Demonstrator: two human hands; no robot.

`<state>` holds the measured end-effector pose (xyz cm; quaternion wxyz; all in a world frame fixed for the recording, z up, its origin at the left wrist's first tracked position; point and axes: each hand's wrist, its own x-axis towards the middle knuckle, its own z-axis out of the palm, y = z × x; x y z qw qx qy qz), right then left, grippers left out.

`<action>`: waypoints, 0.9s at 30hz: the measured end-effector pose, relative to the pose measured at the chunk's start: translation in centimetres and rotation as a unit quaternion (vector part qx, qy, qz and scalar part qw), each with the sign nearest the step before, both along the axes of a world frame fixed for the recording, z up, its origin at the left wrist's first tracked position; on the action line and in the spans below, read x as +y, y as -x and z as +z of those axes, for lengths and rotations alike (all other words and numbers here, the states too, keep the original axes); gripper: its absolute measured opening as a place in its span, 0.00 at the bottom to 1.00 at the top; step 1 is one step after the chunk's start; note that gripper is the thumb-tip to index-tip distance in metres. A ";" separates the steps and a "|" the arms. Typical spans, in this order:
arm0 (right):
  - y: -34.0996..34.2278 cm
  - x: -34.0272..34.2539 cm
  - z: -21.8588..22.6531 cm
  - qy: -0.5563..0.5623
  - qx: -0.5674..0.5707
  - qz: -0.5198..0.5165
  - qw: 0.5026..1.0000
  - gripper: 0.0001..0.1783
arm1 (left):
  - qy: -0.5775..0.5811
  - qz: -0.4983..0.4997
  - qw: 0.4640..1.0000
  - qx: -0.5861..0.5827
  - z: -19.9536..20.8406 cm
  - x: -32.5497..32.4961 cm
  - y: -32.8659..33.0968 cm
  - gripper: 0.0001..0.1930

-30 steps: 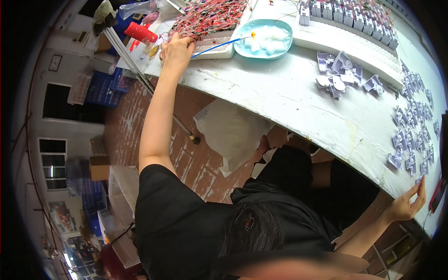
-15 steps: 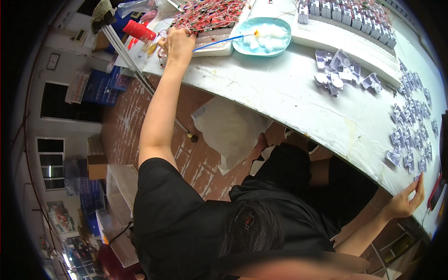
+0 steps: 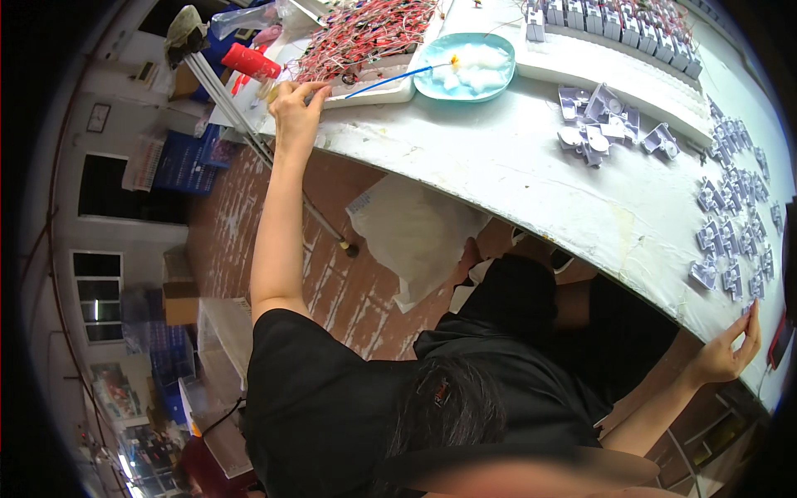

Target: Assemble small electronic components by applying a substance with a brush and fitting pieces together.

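At the table's far left, my left hand [image 3: 296, 114] is closed in a pinch beside a white foam tray [image 3: 397, 93] piled with red wired parts [image 3: 365, 37]. What its fingertips hold, if anything, is too small to make out. A blue stick [image 3: 386, 83] with a yellowish tip rests across the rim of a light-blue dish [image 3: 452, 95] holding white, cotton-like tufts [image 3: 481, 66]. Over at the right edge, my right hand [image 3: 724, 355] has its thumb and fingers pressed together, next to rows of pale purple-grey plastic housings [image 3: 730, 236]; its contents are hidden.
Another cluster of housings [image 3: 599, 129] lies mid-table. Behind it, a long white foam tray [image 3: 614, 87] carries a row of grey block-shaped parts [image 3: 614, 25]. A red cylinder [image 3: 251, 61] and a metal stand [image 3: 224, 100] are at the far left. A white sack [image 3: 415, 236] lies on the floor.
My left hand has come back from the red wired parts, moving slightly left and toward me, to the tray's corner. My right hand stays nearly in place, fingers still pinched.
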<state>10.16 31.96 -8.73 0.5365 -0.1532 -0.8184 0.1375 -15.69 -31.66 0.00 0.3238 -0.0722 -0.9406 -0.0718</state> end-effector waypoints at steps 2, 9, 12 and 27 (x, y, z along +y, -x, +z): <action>-0.1 0.2 -0.1 -0.005 -0.008 0.002 1.000 0.12 | -0.027 -0.043 0.998 -0.023 -0.1 0.2 0.6 0.07; 0.0 0.3 -0.2 -0.004 -0.008 0.015 1.000 0.13 | 0.294 -0.116 0.949 -0.002 -0.2 0.3 2.9 0.07; 0.0 0.2 -0.1 0.005 -0.005 0.020 1.000 0.13 | 0.305 -0.132 0.943 -0.013 0.4 0.3 3.0 0.06; -0.2 0.5 -0.3 -0.015 -0.013 0.006 1.000 0.12 | -0.607 -0.281 0.738 -0.083 3.8 -5.9 1.2 0.10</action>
